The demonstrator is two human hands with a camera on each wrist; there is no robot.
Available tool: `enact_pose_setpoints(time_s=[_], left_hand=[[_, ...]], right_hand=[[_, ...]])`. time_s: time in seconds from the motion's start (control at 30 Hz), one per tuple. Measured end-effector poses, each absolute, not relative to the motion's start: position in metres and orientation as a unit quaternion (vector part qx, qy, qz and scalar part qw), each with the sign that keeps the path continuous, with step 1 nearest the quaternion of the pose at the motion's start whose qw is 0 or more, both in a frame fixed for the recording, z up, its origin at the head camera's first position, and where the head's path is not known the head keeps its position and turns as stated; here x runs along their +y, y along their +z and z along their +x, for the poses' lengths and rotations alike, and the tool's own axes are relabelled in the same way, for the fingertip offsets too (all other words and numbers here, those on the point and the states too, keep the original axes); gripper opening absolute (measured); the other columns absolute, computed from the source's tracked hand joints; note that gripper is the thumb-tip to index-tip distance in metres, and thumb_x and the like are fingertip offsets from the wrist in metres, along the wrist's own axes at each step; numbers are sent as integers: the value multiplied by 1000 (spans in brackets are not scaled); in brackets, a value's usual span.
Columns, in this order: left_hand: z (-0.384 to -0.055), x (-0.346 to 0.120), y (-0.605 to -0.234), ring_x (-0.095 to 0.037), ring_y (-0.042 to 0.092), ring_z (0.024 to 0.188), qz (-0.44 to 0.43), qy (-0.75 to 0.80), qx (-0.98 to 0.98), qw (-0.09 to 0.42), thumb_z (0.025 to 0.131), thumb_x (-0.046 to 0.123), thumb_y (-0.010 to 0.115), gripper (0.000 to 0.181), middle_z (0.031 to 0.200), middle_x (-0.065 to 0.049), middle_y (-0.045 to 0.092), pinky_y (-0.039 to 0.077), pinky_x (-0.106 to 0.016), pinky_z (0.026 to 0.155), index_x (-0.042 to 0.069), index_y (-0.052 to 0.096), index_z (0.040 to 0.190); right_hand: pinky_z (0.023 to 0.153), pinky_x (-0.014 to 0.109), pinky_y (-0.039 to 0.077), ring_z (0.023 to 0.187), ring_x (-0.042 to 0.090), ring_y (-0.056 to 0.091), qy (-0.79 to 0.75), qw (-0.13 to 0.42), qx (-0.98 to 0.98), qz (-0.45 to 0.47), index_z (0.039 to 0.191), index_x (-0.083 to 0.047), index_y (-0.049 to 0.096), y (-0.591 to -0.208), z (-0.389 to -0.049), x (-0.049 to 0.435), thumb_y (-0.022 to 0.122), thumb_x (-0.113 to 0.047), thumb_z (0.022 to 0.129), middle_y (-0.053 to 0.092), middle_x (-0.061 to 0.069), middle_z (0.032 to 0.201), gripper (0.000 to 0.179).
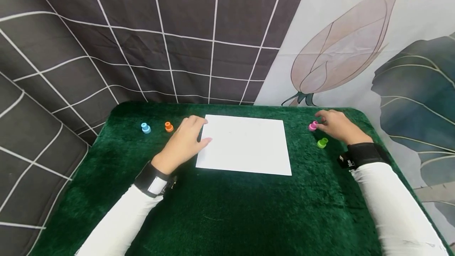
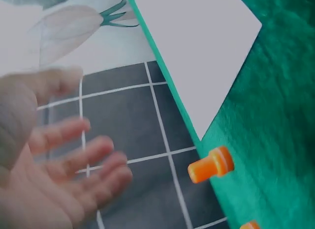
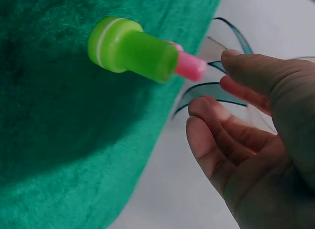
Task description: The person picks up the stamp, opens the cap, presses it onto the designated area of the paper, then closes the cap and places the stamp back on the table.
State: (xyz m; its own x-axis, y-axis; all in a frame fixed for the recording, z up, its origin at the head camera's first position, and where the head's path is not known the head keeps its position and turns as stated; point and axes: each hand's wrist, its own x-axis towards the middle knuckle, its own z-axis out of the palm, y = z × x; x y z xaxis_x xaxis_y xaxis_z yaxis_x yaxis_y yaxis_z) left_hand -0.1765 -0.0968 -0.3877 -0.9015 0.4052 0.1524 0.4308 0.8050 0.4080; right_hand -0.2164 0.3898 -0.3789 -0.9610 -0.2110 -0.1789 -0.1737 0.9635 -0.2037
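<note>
My left hand [image 1: 183,141] hovers at the left edge of a blank white sheet [image 1: 245,145], its fingers loosely spread and holding nothing. Just left of that hand stands a small orange plastic piece [image 1: 168,126] with a wide round base and narrower stem. A light blue piece [image 1: 145,128] of the same shape is farther left. On the right side, my right hand [image 1: 337,125] reaches over a pink piece [image 1: 313,126]. Its thumb and fingers are bent but apart, close by the pink stem [image 3: 192,67]. A green piece [image 1: 322,142] stands nearer me, below this hand.
A dark green velvety cloth [image 1: 227,216] covers the table. Behind it hangs a dark grey fabric with white grid lines [image 1: 188,50], beside a white one with a printed pink flower [image 1: 341,46]. Black straps with small cameras circle both wrists.
</note>
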Motion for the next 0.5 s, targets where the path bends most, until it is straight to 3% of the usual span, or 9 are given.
enact_pose_setpoints(time_s=[0.2, 0.5], left_hand=[[-164, -99, -390, -30, 59, 130, -312, -153, -938, 13, 94, 42, 76, 60, 141, -13, 60, 53, -47, 110, 9, 59, 141], [-152, -97, -400, -25, 64, 123, -338, -178, -924, 16, 93, 47, 75, 58, 133, -10, 65, 57, -44, 104, 9, 63, 135]], right_hand=[[85, 62, 54, 104, 47, 64, -79, 98, 986, -112, 130, 10, 60, -390, -226, 385, 65, -9, 100, 65, 34, 112, 35], [78, 54, 58, 97, 39, 66, -70, 101, 987, -101, 117, 7, 64, -399, -227, 382, 63, -5, 101, 67, 29, 109, 20]])
